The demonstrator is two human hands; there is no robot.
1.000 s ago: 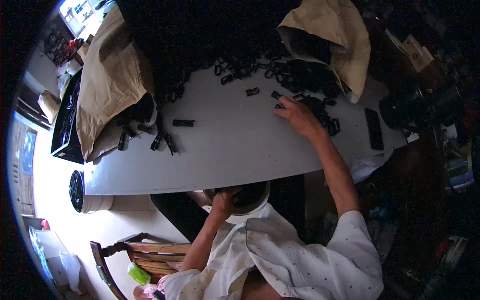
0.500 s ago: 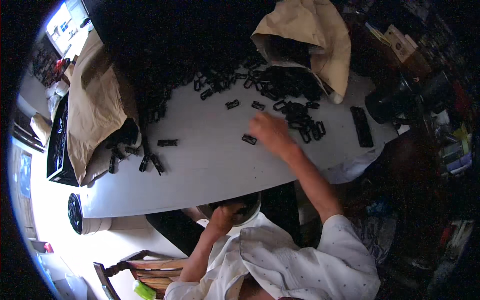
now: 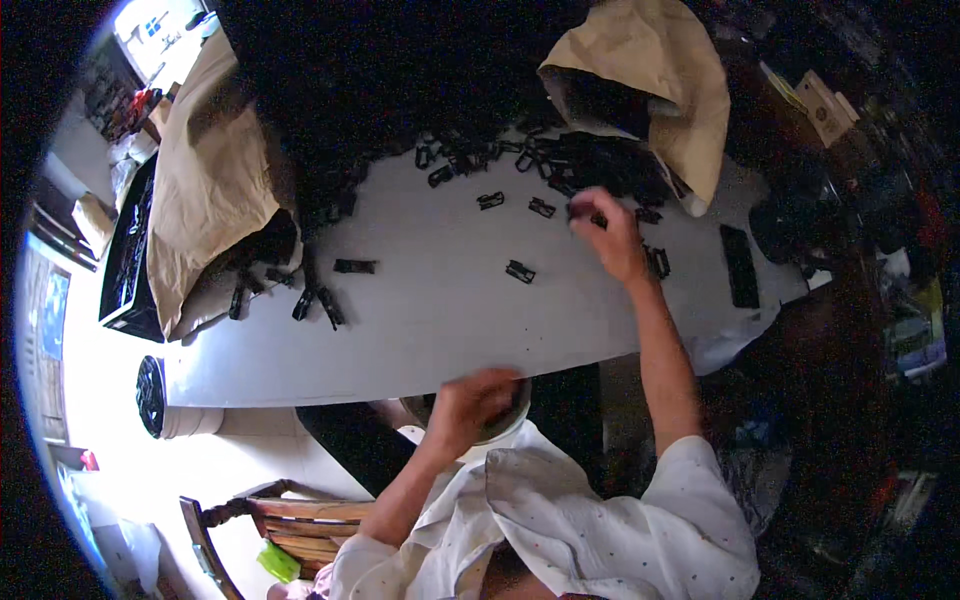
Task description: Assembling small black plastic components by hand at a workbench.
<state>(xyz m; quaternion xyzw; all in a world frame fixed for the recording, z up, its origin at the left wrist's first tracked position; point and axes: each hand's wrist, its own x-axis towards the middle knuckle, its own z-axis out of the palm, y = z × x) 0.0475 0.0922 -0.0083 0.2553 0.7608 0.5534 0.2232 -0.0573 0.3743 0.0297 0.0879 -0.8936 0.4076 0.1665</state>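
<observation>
My right hand point(image 3: 612, 235) is over the black pieces at the right of the grey-white tabletop. Its thumb and forefinger are curved and apart, with dark pieces showing behind the gap; the fingertips are slightly blurred. Small black plastic clip-like pieces point(image 3: 541, 207) lie loose on the table, and a dense heap of them point(image 3: 465, 160) lies toward the back. One single clip point(image 3: 520, 271) rests nearer the middle. My left hand point(image 3: 470, 408), smeared by motion, is at the table's front edge above a round bucket point(image 3: 520, 408) at my lap. Whatever its fingers hold cannot be made out.
An open brown paper sack point(image 3: 690, 110) stands at the back right, another sack point(image 3: 205, 210) at the left with black pieces point(image 3: 325, 305) by its mouth. A dark flat oblong point(image 3: 740, 266) lies at the right. A wooden chair point(image 3: 315, 525) and a white bucket point(image 3: 190, 420) stand lower left.
My right hand has moved right and away from me, from the loose clips to the cluster, its thumb and forefinger now parted. My left hand has risen from inside the bucket to above its rim.
</observation>
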